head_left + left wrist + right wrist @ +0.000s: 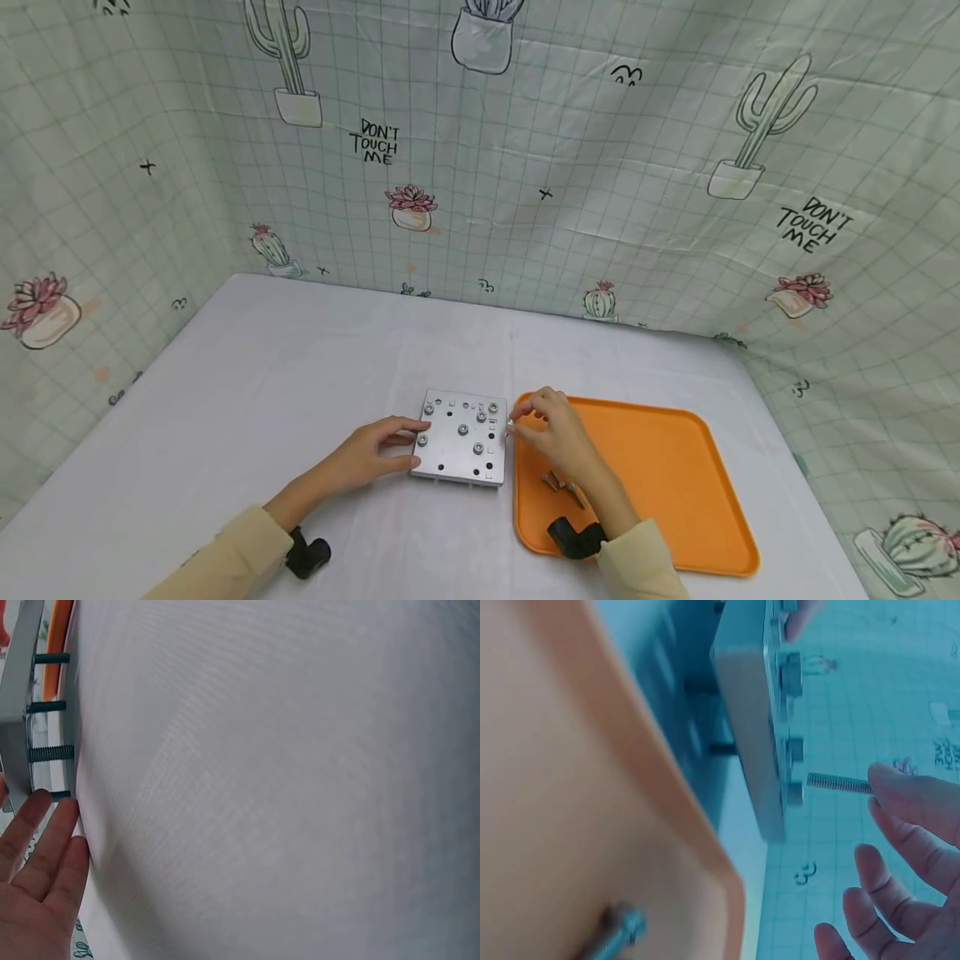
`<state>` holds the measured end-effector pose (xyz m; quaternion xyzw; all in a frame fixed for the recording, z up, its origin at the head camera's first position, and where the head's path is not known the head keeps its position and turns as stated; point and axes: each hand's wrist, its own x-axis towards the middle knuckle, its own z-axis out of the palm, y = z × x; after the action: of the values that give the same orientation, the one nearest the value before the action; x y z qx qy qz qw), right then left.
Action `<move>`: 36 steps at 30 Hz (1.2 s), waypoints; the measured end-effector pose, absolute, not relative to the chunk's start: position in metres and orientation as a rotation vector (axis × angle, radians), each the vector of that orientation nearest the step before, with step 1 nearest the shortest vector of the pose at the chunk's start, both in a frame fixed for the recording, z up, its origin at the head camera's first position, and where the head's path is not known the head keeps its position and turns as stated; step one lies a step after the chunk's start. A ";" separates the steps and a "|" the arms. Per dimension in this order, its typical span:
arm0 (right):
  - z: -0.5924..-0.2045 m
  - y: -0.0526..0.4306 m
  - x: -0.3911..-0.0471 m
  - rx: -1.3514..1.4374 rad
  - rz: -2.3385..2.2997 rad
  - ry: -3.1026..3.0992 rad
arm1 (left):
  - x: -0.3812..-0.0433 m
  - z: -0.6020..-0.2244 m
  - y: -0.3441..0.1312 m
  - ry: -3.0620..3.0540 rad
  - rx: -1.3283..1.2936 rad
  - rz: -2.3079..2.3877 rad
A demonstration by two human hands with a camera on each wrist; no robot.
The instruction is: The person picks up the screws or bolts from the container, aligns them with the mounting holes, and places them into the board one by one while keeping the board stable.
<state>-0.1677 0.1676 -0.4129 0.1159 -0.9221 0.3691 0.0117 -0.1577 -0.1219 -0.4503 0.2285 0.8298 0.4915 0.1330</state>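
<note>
A square silvery metal plate (pixel 450 457) with holes lies on the white table; several socket-head screws (pixel 462 430) stand in it. Their threaded shanks (pixel 51 753) stick out beneath the plate in the left wrist view. My left hand (pixel 367 454) rests at the plate's left edge, fingers fairly straight, thumb at the near corner. Between thumb and index finger, my right hand (pixel 558 429) pinches a screw (pixel 838 783) just past the plate's right edge. The screw's threaded end points toward the plate, close over its screw heads; its own head is hidden by the fingertips.
An orange tray (pixel 652 467) sits right of the plate, under the right forearm. Several loose screws (pixel 555 481) lie in it. A black wrist device (pixel 307 557) hangs at the left cuff, another (pixel 576 537) at the right. Patterned cloth (pixel 480 167) hangs behind the table.
</note>
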 end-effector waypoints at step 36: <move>-0.427 0.145 -0.168 0.360 1.166 -2.879 | -0.161 -0.451 -0.125 2.383 0.674 1.448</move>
<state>-0.1675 0.1449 -0.4270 0.1151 -0.9207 0.3729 0.0075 -0.1608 -0.1254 -0.4506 0.2329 0.8229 0.5001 0.1360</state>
